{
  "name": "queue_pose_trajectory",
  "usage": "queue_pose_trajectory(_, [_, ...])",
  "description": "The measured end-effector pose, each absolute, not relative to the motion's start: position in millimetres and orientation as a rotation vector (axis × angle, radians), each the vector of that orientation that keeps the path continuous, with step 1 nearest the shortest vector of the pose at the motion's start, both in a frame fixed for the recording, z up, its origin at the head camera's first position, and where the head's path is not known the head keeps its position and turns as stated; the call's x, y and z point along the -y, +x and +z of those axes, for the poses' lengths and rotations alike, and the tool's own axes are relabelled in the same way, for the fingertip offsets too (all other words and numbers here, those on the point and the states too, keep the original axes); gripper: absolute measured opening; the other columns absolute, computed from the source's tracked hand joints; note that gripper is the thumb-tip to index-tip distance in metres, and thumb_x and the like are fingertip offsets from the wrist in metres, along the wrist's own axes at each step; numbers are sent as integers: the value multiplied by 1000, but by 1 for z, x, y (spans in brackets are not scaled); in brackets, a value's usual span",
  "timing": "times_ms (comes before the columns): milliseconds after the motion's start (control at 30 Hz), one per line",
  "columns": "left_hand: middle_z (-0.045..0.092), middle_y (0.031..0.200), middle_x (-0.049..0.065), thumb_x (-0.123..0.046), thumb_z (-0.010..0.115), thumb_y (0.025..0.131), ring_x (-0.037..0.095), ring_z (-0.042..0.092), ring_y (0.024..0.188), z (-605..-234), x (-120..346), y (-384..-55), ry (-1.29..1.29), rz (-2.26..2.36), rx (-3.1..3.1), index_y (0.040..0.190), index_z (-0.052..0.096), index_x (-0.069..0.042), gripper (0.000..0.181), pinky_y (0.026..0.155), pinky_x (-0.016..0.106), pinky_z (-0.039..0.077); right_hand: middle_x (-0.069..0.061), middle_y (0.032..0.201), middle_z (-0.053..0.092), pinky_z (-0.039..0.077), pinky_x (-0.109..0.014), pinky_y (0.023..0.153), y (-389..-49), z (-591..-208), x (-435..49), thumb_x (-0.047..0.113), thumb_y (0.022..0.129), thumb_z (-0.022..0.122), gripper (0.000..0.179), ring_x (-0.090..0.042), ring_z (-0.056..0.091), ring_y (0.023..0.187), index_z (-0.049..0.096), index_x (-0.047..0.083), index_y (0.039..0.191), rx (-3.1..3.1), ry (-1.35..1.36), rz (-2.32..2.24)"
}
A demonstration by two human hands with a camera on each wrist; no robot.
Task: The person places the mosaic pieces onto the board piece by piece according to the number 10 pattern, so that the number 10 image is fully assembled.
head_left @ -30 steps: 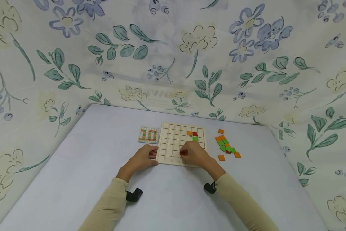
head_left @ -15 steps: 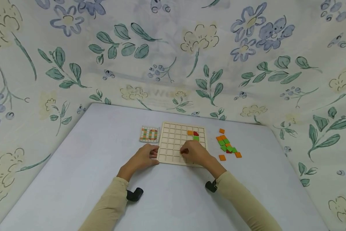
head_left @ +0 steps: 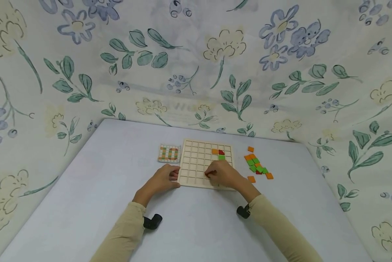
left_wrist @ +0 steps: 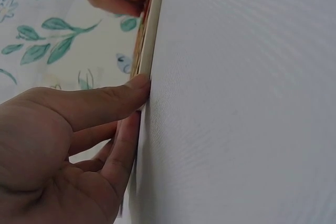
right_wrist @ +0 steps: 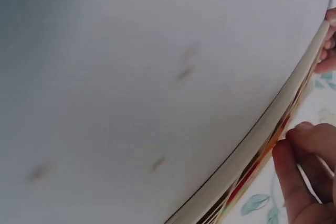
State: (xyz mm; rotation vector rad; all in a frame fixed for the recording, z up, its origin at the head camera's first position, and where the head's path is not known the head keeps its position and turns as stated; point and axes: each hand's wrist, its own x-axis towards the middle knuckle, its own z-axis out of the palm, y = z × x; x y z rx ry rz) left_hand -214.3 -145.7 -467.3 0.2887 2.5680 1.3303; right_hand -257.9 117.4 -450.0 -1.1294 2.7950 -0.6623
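A pale wooden grid board [head_left: 192, 160] lies on the table, with an orange square tile [head_left: 214, 151], a red quarter-round tile [head_left: 221, 152] and a green square tile [head_left: 221, 157] in its upper right cells. My left hand [head_left: 162, 179] holds the board's front left corner; in the left wrist view the thumb [left_wrist: 113, 100] lies against its edge. Over the lower right of the board, my right hand [head_left: 225, 174] pinches a small red tile [head_left: 206, 175], mostly hidden by the fingertips. In the right wrist view, the thumb and a finger [right_wrist: 289, 174] meet at the board's surface.
A small pattern card [head_left: 169, 153] lies left of the board. To its right is a loose heap of orange, green and red tiles [head_left: 255, 164], with single orange tiles [head_left: 250, 149] apart from it. A flower-printed cloth [head_left: 196, 72] hangs behind the white table [head_left: 84, 174].
My right wrist and forearm have shifted slightly to the right, while the fingertips stay over the same part of the board. The left hand holds its place at the corner.
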Motion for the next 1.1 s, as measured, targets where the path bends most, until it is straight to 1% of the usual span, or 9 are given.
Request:
queue_pose_trajectory(200, [51, 110, 13, 9, 77, 77, 25, 58, 103, -468, 144, -214, 281, 1338, -2570, 136, 47, 12, 66, 88, 25, 55, -3, 95, 71, 58, -22, 75, -266, -445, -148, 3, 87, 71, 12, -14, 65, 86, 75, 3, 99, -2829, -1057, -763])
queue_pose_trajectory(300, [51, 111, 12, 8, 77, 78, 25, 58, 104, -469, 144, -214, 274, 1337, -2568, 136, 47, 11, 66, 88, 24, 55, -7, 95, 70, 59, -24, 76, -275, -445, -170, 0, 87, 70, 13, -17, 66, 86, 74, -1, 99, -2882, -990, -801])
queue_pose_trajectory(500, [51, 110, 13, 8, 77, 78, 24, 58, 103, -469, 145, -216, 286, 1329, -2569, 137, 46, 11, 67, 87, 24, 56, -11, 99, 70, 60, -35, 79, -291, -443, -212, -2, 86, 68, 18, -24, 66, 90, 73, -2, 103, -3018, -668, -803])
queue_pose_trajectory(600, [51, 110, 13, 9, 77, 77, 25, 58, 103, -469, 145, -216, 294, 1343, -2556, 136, 46, 12, 67, 86, 24, 56, -15, 102, 70, 59, -41, 81, -297, -443, -227, -1, 86, 68, 20, -28, 65, 94, 72, -4, 105, -3044, -554, -806])
queue_pose_trajectory(733, [51, 111, 14, 9, 77, 77, 25, 58, 103, -469, 147, -217, 307, 1357, -2544, 136, 46, 13, 67, 86, 25, 56, -17, 107, 67, 56, -44, 86, -302, -446, -239, 4, 88, 67, 23, -31, 62, 100, 71, -4, 109, -3052, -386, -810])
queue_pose_trajectory(867, [51, 111, 13, 8, 77, 77, 24, 58, 103, -470, 147, -217, 302, 1352, -2553, 136, 46, 12, 67, 86, 25, 56, -21, 114, 65, 54, -47, 92, -303, -450, -244, 5, 89, 66, 25, -33, 59, 105, 69, -5, 111, -3052, -242, -818])
queue_pose_trajectory(933, [51, 111, 13, 9, 77, 77, 24, 58, 103, -470, 147, -217, 295, 1352, -2553, 136, 46, 12, 67, 86, 25, 56, -22, 114, 65, 54, -47, 92, -303, -452, -245, 4, 89, 66, 24, -34, 60, 104, 69, -6, 111, -3067, -209, -795])
queue_pose_trajectory(1100, [51, 111, 13, 10, 77, 77, 25, 58, 103, -468, 147, -216, 292, 1360, -2540, 136, 46, 12, 67, 87, 25, 56, -21, 109, 66, 55, -45, 88, -303, -455, -249, 2, 87, 67, 26, -31, 60, 99, 68, -7, 112, -3053, -144, -789])
